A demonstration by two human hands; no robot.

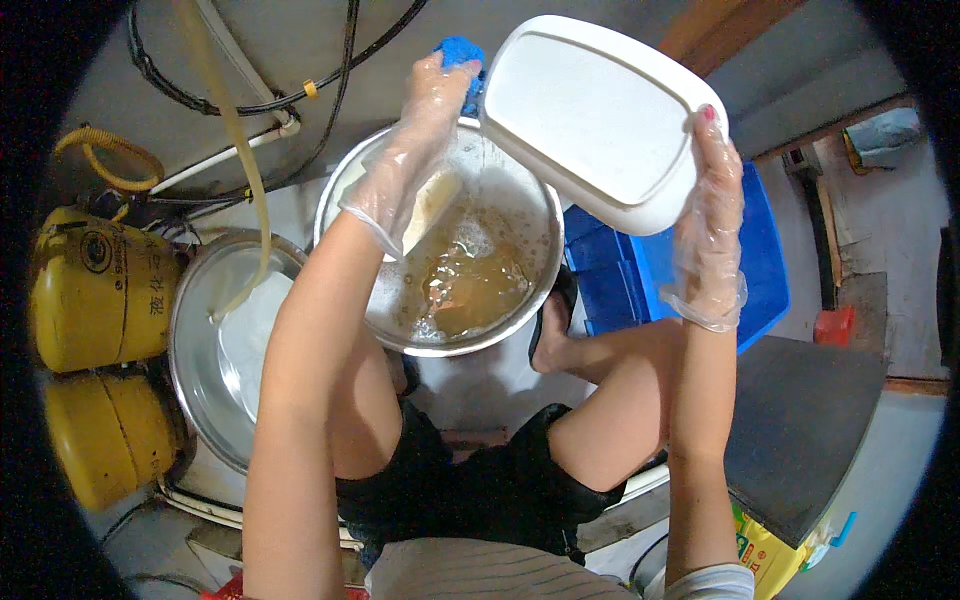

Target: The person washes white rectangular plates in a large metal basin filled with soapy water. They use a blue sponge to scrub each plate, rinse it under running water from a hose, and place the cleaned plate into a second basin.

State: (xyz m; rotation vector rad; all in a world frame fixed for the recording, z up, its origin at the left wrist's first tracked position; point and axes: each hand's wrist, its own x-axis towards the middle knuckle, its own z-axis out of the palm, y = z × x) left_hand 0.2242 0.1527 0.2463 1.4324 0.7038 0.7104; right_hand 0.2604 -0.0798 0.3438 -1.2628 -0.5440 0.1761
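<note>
My right hand point(714, 210), in a clear plastic glove, grips the right end of a white rounded rectangular plastic tub point(596, 110). The tub is tilted with its flat underside toward me, above the right side of a metal basin point(556, 250). My left hand point(425, 105), gloved as well, is closed on a blue scrubbing cloth point(460, 52) by the tub's left edge. Below, brownish sudsy water point(475, 285) fills part of the basin. A pale dish-like piece point(432, 212) leans inside it, partly hidden by my left forearm.
To the left, a second metal basin point(180, 340) holds clear water and a hose point(255, 190) runs into it. Yellow gas cylinders point(95, 300) stand beyond. A blue crate point(765, 250) sits behind my right wrist, near a dark flat surface point(800, 420).
</note>
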